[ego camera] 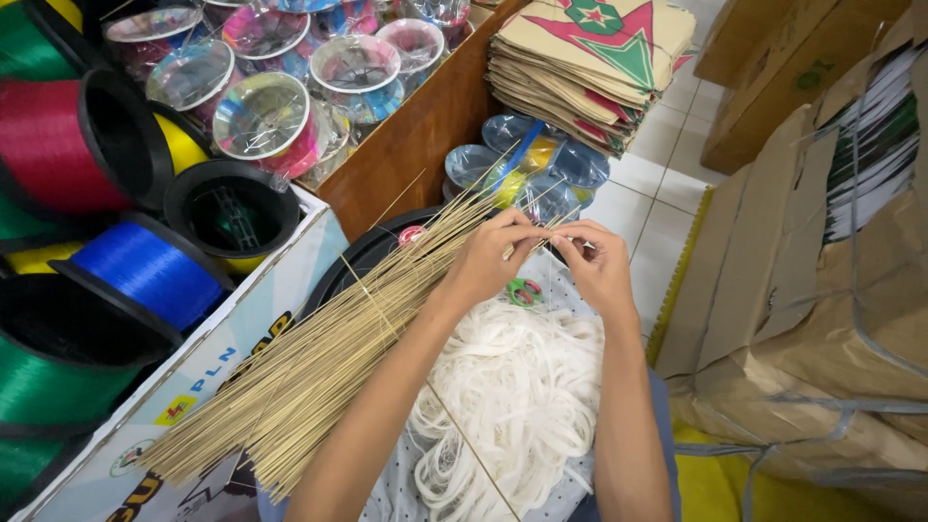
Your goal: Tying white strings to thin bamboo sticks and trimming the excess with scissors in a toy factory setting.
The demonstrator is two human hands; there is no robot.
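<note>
two hands pinch at the tip of a bundle of thin bamboo sticks (pixel 329 358) over a heap of white bands (pixel 512 396).

the pale straw-coloured sticks fan from 7 o'clock up to centre frame; the left hand (pixel 486 259) closes its fingertips on the upper ends, and the right hand (pixel 599 266) pinches a single stick just beside it. a stack of tan paper kites (pixel 580 58) with red and green star prints lies at 12 o'clock. brown strapped cartons (pixel 822 290) stand at 3 o'clock, a white printed box (pixel 242 338) at 8 o'clock, and coloured thread spools (pixel 145 266) at 10 o'clock.
</note>
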